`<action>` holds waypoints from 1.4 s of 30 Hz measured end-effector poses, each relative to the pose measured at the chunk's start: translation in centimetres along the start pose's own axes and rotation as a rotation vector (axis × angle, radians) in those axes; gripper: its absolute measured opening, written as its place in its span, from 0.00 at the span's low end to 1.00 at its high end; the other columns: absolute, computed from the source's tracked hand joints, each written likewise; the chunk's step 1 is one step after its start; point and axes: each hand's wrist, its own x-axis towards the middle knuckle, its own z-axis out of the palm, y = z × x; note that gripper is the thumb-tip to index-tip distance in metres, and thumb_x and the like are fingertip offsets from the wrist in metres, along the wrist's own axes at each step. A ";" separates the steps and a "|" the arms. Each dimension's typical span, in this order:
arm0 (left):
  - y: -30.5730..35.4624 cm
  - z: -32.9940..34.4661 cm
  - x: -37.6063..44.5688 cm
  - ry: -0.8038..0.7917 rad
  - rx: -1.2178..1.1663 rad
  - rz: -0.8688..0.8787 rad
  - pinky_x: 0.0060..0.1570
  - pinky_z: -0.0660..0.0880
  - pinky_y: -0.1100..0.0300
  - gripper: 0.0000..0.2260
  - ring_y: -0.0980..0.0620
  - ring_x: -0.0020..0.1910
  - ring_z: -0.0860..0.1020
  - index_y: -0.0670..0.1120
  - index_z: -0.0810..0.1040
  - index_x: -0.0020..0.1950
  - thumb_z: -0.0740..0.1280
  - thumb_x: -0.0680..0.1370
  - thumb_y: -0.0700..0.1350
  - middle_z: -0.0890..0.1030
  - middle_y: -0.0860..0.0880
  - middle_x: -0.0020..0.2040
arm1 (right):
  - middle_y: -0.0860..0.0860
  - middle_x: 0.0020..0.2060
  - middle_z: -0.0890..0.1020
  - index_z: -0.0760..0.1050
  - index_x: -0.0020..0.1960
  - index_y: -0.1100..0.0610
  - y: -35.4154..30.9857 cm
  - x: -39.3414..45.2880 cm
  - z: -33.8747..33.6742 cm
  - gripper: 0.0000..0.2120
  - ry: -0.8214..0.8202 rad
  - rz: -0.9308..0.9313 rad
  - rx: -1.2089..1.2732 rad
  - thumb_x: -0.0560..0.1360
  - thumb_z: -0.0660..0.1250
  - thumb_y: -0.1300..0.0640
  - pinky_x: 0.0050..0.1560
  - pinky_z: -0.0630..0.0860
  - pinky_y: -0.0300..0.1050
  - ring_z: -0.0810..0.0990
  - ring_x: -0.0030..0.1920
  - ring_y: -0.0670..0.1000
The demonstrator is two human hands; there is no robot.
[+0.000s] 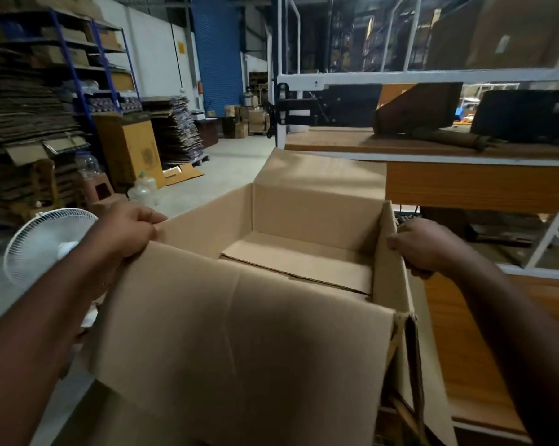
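A large brown cardboard box [239, 333] stands open in front of me, its top flaps raised and its bottom flaps folded flat inside. My left hand [128, 230] grips the top edge of the box's left wall, fingers curled over it. My right hand [421, 244] grips the right wall's upper edge from outside, thumb on the cardboard. The near flap leans toward me and hides the box's front wall.
A wooden worktable [471, 342] with a white metal frame and shelf [432, 146] is on the right. A white fan [43, 243] stands at the left. Stacks of flattened cardboard [20, 123], blue racks and plastic bottles [143, 189] line the left side. Concrete floor stretches beyond.
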 end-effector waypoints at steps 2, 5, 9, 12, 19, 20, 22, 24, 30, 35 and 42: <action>-1.0 -0.7 -1.5 0.047 -0.028 0.033 0.57 0.79 0.46 0.14 0.47 0.52 0.80 0.47 0.83 0.66 0.68 0.81 0.38 0.82 0.46 0.62 | 0.57 0.39 0.82 0.79 0.50 0.58 -0.2 -1.8 -0.2 0.10 0.051 -0.044 0.003 0.85 0.63 0.53 0.31 0.75 0.47 0.79 0.35 0.54; -1.8 -0.9 -1.9 0.112 -0.076 0.025 0.58 0.78 0.45 0.14 0.45 0.57 0.79 0.48 0.82 0.67 0.69 0.82 0.41 0.81 0.45 0.64 | 0.56 0.41 0.83 0.78 0.50 0.56 -1.0 -2.6 -0.6 0.11 0.165 -0.087 -0.029 0.85 0.63 0.50 0.34 0.76 0.47 0.82 0.38 0.54; -1.6 0.2 -1.0 0.155 -0.058 0.065 0.62 0.77 0.45 0.14 0.47 0.58 0.79 0.49 0.82 0.67 0.69 0.81 0.44 0.81 0.46 0.66 | 0.56 0.43 0.82 0.76 0.53 0.56 -1.8 -0.4 -0.2 0.10 0.206 -0.111 -0.046 0.86 0.61 0.51 0.35 0.77 0.46 0.83 0.41 0.54; -1.4 0.6 -0.3 0.140 0.023 0.085 0.61 0.74 0.48 0.15 0.50 0.57 0.76 0.49 0.82 0.68 0.69 0.81 0.43 0.81 0.48 0.68 | 0.56 0.42 0.82 0.77 0.53 0.58 -1.4 1.4 0.1 0.12 0.157 -0.085 -0.023 0.87 0.61 0.51 0.36 0.77 0.48 0.81 0.39 0.54; -1.5 0.7 -0.6 0.072 0.116 0.063 0.54 0.72 0.49 0.15 0.45 0.61 0.76 0.48 0.81 0.69 0.68 0.82 0.41 0.78 0.45 0.71 | 0.56 0.39 0.80 0.78 0.52 0.59 0.8 1.5 1.4 0.11 0.066 -0.069 -0.030 0.86 0.62 0.52 0.31 0.74 0.46 0.79 0.35 0.53; -1.3 0.8 -0.6 0.079 0.115 0.066 0.54 0.72 0.49 0.15 0.44 0.62 0.76 0.48 0.81 0.69 0.68 0.82 0.41 0.78 0.46 0.71 | 0.56 0.40 0.80 0.78 0.52 0.58 1.0 1.6 1.4 0.11 0.094 -0.086 -0.025 0.86 0.62 0.52 0.31 0.74 0.46 0.79 0.35 0.53; -1.0 1.1 -0.6 0.064 0.072 0.062 0.53 0.73 0.50 0.15 0.47 0.59 0.77 0.48 0.82 0.68 0.67 0.82 0.40 0.79 0.46 0.69 | 0.57 0.40 0.81 0.78 0.53 0.57 1.3 2.0 1.2 0.11 0.138 -0.107 -0.028 0.86 0.62 0.52 0.32 0.75 0.46 0.80 0.36 0.53; -1.4 1.5 -0.7 -0.040 -0.077 0.039 0.50 0.78 0.50 0.16 0.47 0.55 0.79 0.50 0.81 0.68 0.66 0.82 0.39 0.80 0.46 0.66 | 0.57 0.41 0.82 0.78 0.55 0.57 1.7 2.5 1.0 0.11 0.158 -0.091 -0.052 0.86 0.61 0.51 0.33 0.76 0.47 0.81 0.37 0.54; -3.9 2.2 -1.5 -0.174 -0.511 -0.399 0.42 0.79 0.52 0.25 0.41 0.43 0.83 0.47 0.82 0.62 0.69 0.75 0.65 0.86 0.41 0.50 | 0.56 0.42 0.81 0.79 0.55 0.55 4.4 2.4 2.5 0.18 0.264 -0.071 0.208 0.85 0.60 0.42 0.37 0.77 0.51 0.80 0.39 0.55; -4.5 1.7 -2.3 -0.304 -0.659 -0.457 0.41 0.77 0.53 0.24 0.45 0.36 0.82 0.47 0.84 0.58 0.71 0.75 0.64 0.85 0.43 0.39 | 0.58 0.54 0.81 0.74 0.66 0.55 8.5 -0.9 6.1 0.25 0.271 0.130 0.647 0.84 0.59 0.35 0.47 0.79 0.55 0.81 0.51 0.55; -4.5 3.2 -2.2 0.103 -0.678 -0.241 0.42 0.82 0.51 0.17 0.48 0.50 0.83 0.51 0.82 0.64 0.76 0.75 0.48 0.81 0.43 0.65 | 0.62 0.51 0.88 0.79 0.64 0.58 11.6 -3.1 7.3 0.35 -0.004 0.430 1.049 0.72 0.73 0.32 0.43 0.85 0.57 0.87 0.51 0.63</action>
